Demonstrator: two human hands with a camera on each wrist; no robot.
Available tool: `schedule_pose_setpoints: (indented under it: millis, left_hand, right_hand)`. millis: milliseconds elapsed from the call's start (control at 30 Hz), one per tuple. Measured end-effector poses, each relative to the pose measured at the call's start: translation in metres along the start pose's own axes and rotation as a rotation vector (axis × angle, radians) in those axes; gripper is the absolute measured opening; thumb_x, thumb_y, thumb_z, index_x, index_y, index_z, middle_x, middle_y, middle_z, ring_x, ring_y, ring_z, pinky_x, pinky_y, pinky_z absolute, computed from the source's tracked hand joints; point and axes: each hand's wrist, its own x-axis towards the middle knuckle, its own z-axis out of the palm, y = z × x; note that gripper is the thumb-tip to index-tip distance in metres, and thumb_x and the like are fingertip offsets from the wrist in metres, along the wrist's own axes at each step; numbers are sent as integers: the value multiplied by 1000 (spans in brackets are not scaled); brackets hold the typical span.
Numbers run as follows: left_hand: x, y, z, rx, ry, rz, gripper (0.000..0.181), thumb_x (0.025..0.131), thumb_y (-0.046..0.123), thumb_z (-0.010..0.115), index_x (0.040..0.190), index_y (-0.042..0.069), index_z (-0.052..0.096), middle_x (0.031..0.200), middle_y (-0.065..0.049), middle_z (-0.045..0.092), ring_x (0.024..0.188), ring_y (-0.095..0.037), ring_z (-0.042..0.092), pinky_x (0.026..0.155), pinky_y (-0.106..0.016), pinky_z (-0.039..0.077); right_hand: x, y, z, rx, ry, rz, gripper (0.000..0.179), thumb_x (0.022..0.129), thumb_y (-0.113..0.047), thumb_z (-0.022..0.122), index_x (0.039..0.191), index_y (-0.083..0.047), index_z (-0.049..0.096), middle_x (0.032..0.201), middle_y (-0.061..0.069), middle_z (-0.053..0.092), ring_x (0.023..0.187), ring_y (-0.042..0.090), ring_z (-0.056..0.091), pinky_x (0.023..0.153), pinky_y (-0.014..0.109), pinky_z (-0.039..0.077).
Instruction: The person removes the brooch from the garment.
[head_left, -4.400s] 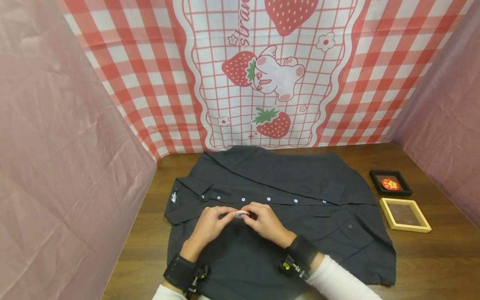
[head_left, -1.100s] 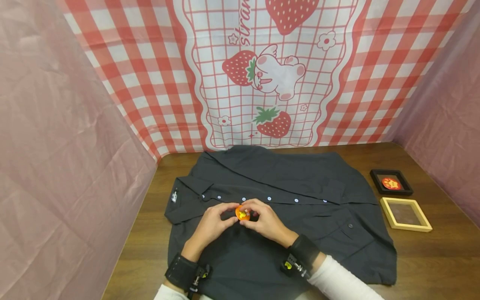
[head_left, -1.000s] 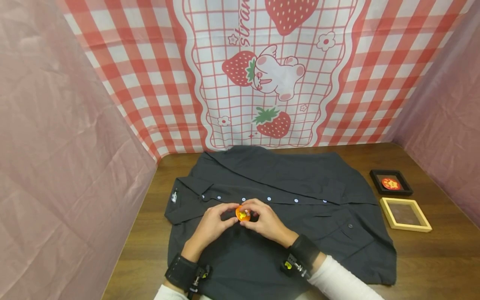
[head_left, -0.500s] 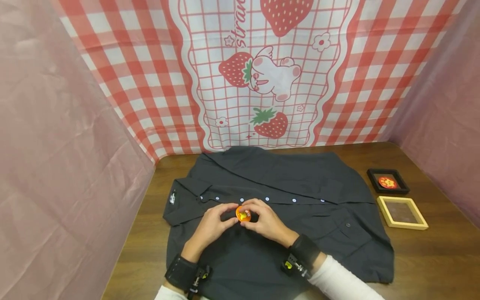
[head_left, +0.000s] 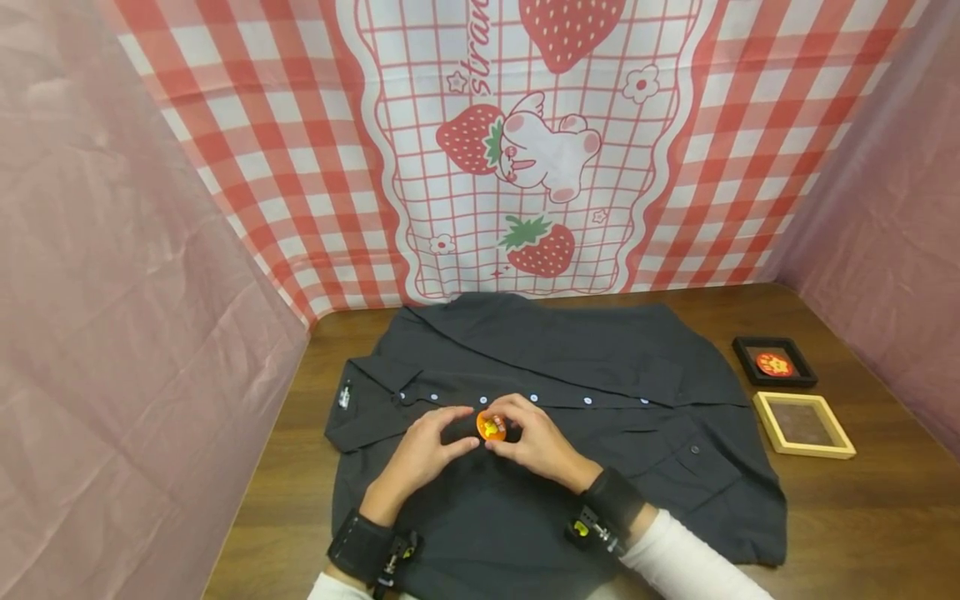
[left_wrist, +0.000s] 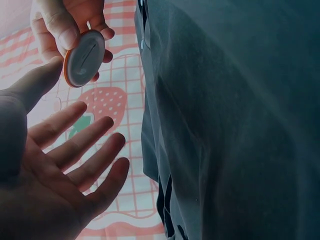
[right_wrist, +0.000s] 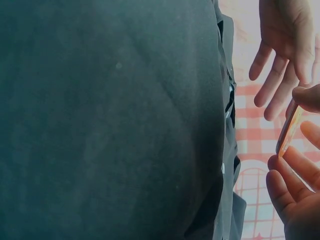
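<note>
A round orange button badge (head_left: 491, 427) with a yellow star on its face is pinched by my right hand (head_left: 538, 440), thumb below and fingers above. Its pale back with a thin pin (left_wrist: 86, 59) faces the left wrist camera. In the right wrist view the badge (right_wrist: 289, 131) appears nearly edge-on. My left hand (head_left: 423, 450) is just left of the badge, fingers spread and extended, holding nothing; its thumb tip lies close to the rim in the left wrist view. Beneath both hands a dark button-up shirt (head_left: 480, 517) is spread over the wooden table (head_left: 281, 467).
To the right of the shirt, a black square frame (head_left: 806, 375) holds a red round piece with a yellow star (head_left: 774, 364). A pale yellow frame (head_left: 806, 451) lies just in front of it. Behind the table hangs a red-checked strawberry cloth (head_left: 540, 167); pink cloth (head_left: 150, 333) borders the left side.
Earlier both hands held the badge, first edge-on, then with its orange face turned up. Now the left fingers have come off it, and the right hand has shifted it slightly right.
</note>
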Motion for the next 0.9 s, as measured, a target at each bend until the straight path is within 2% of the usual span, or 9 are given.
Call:
schedule_pose_setpoints:
  millis: [133, 467, 633, 800, 900]
  left_hand:
    - [-1, -2, 1, 19, -1, 0, 49, 85, 32, 74, 128, 12, 63, 135, -11, 61, 127, -34, 54, 105, -55, 41]
    - [-2, -4, 1, 37, -67, -65, 56, 84, 33, 75, 133, 12, 58, 143, -19, 51, 135, -39, 45, 107, -59, 38]
    - [-2, -3, 0, 54, -69, -67, 56, 84, 32, 75, 133, 11, 58, 144, -18, 50, 137, -37, 43, 107, -58, 38]
    - [-3, -5, -1, 74, -57, -50, 53, 84, 31, 75, 132, 12, 60, 144, -12, 53, 139, -34, 42, 106, -63, 37]
    - [-4, -6, -1, 92, -54, -50, 53, 84, 32, 75, 131, 12, 60, 144, -12, 53, 139, -35, 42, 104, -65, 37]
  right_hand:
    - [0, 0, -1, -8, -9, 18, 38, 73, -12, 84, 109, -12, 71, 110, 4, 64, 96, 19, 63, 78, 27, 55]
    - [-3, 2, -6, -47, -1, 14, 31, 73, -15, 85, 102, -14, 73, 105, 1, 64, 92, 17, 63, 78, 28, 54]
    - [-3, 3, -11, -64, -3, 28, 30, 73, -17, 85, 101, -14, 74, 104, 1, 64, 92, 16, 61, 74, 25, 53]
    - [-6, 3, -16, -83, -18, 36, 30, 74, -18, 85, 101, -13, 75, 104, 2, 64, 90, 16, 60, 71, 22, 52]
    - [-6, 2, -17, -91, -21, 36, 30, 74, -18, 85, 102, -13, 75, 104, 2, 64, 90, 16, 59, 72, 22, 52]
